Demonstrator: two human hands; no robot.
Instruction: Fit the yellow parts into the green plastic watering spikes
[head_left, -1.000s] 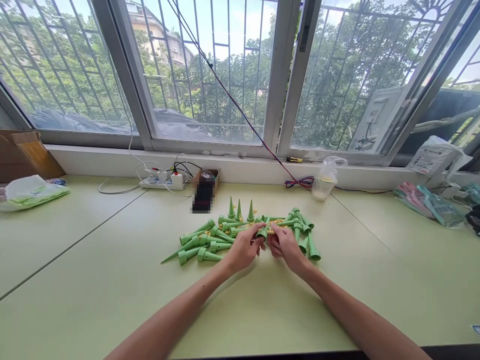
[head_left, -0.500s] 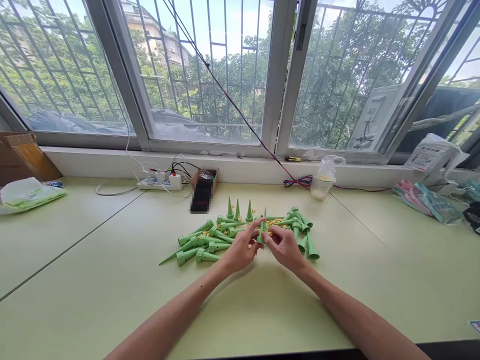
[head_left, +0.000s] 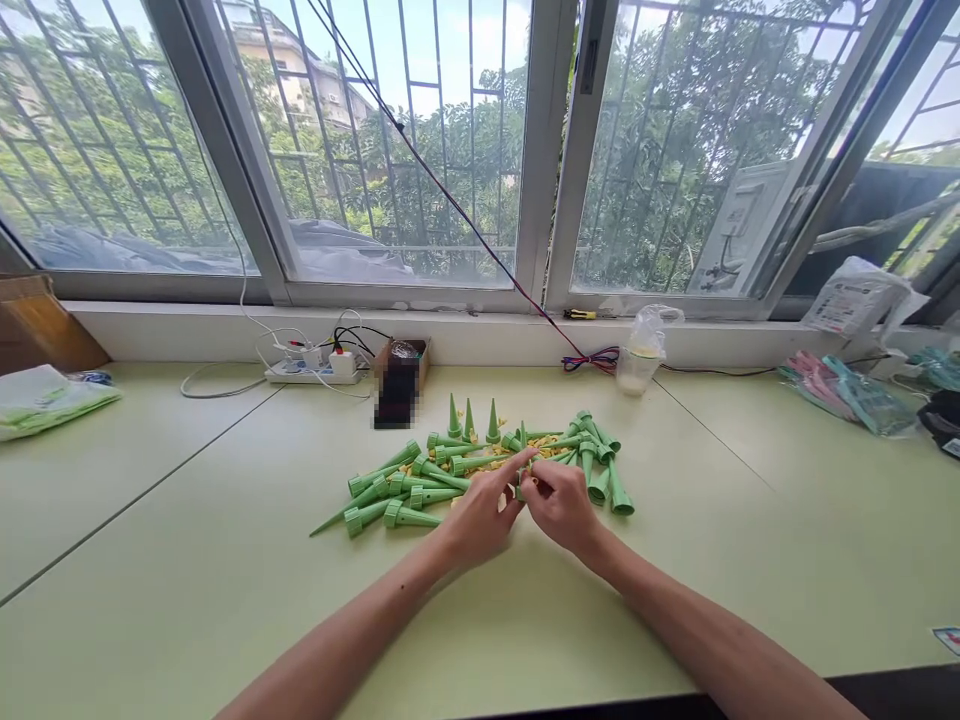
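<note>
- At the centre of the frame we see the left hand gripping a green spike, its tip upward and its base low between the hands.
- The right hand curls against the spike's base; we cannot tell what its fingertips pinch.
- Around them lie more green spikes and small yellow pieces.
- Right of upper centre, a clear cup holds something pale, with a plastic bag at its mouth.
- Left of centre, a small open box contains a clear, crumpled item.
- We note a wide stretch of tabletop left of the spikes and another at right; its near edge runs along the lower right, beneath the right forearm.
</note>
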